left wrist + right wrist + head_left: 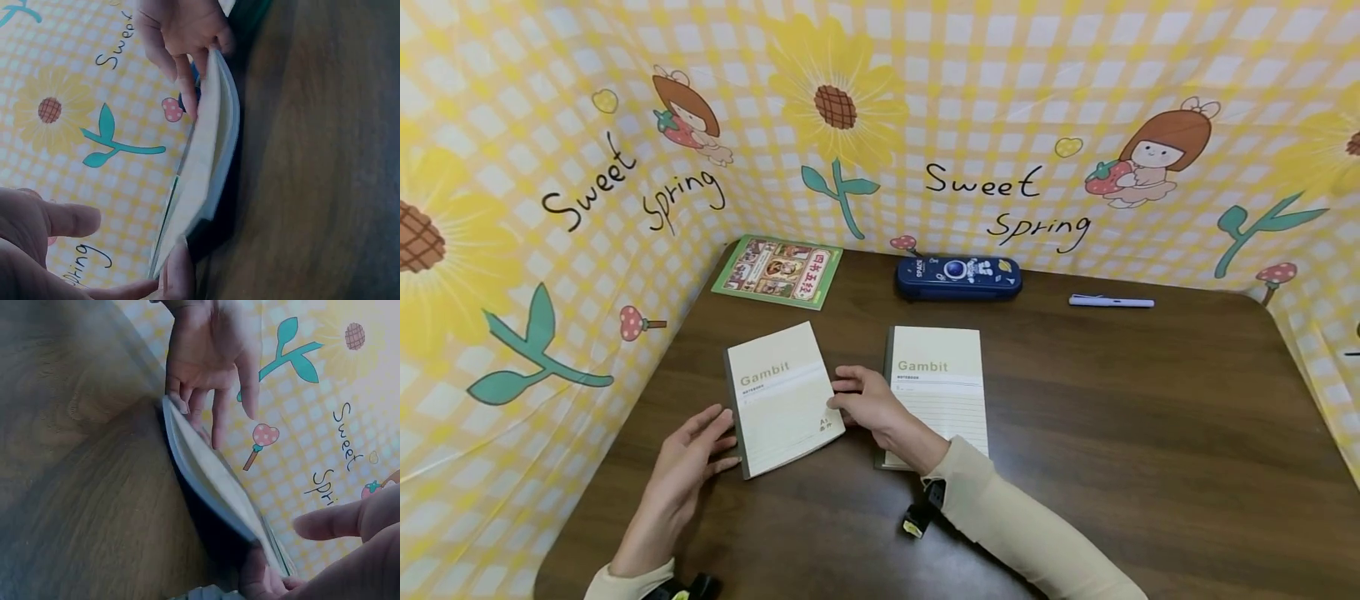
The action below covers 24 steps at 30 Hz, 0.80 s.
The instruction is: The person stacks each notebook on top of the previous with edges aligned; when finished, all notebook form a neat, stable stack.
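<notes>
A cream Gambit notebook [778, 396] with a dark spine lies tilted between my two hands. In both wrist views its near edge bows, with dark shadow beneath. My left hand [681, 462] touches the spine side with outstretched fingertips; in the left wrist view its thumb [75, 220] stands apart from the cover. At the opposite edge, fingertips of my right hand [872, 404] meet the notebook. The right wrist view shows the right thumb [328, 524] spread from the fingers at the lower edge. A second Gambit notebook [936, 354] lies partly hidden under the right hand and forearm.
Along the back of the brown table [1112, 433] lie a green-bordered booklet [781, 271], a dark blue space-themed pencil case [958, 279] and a pale lavender pen [1111, 302]. A yellow checked cloth [970, 100] hangs behind and at the sides.
</notes>
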Motion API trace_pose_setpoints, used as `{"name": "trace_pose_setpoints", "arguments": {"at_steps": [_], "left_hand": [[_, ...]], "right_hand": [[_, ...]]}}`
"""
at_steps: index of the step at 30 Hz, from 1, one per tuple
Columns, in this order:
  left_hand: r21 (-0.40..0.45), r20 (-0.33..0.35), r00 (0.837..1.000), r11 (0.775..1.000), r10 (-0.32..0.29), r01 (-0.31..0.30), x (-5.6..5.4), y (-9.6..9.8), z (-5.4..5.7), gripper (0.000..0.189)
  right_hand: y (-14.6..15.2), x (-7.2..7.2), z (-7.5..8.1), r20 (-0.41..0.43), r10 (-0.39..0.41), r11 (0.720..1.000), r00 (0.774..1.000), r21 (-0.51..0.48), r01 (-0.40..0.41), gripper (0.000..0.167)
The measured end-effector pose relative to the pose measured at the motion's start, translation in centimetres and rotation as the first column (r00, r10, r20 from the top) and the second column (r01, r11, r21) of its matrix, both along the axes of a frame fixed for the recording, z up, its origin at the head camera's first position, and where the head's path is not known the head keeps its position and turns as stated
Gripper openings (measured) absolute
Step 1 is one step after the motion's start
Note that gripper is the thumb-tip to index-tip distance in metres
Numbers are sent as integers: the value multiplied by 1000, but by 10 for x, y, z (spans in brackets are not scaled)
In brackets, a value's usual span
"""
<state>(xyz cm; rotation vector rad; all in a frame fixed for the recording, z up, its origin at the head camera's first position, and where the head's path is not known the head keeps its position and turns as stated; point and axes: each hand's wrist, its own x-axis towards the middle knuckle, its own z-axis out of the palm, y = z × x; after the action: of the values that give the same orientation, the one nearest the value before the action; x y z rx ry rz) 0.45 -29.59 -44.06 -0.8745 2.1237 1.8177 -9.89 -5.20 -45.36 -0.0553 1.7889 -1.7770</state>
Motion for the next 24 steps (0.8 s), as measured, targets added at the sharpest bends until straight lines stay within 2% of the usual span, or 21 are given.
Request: {"name": "trace_pose_setpoints", "arguments": {"at_steps": [6,17,20,24], "left_hand": [[-60,0,998,996,-61,61,2,-4,-4,62],[-37,-41,997,997,-67,65,3,-3,-3,67],[-21,-73,995,997,-69,68,3,2,0,67],[-31,-128,986,995,-103,100,-2,13,4,65]], "right_hand": [[0,0,-1,-57,32,999,998,-8,-32,62],[11,-2,3,6,46,988,999,-151,-44,60],[20,-1,7,-8,49,987,999,-156,-49,61],[36,-1,12,-49,46,987,998,-150,-53,63]]}}
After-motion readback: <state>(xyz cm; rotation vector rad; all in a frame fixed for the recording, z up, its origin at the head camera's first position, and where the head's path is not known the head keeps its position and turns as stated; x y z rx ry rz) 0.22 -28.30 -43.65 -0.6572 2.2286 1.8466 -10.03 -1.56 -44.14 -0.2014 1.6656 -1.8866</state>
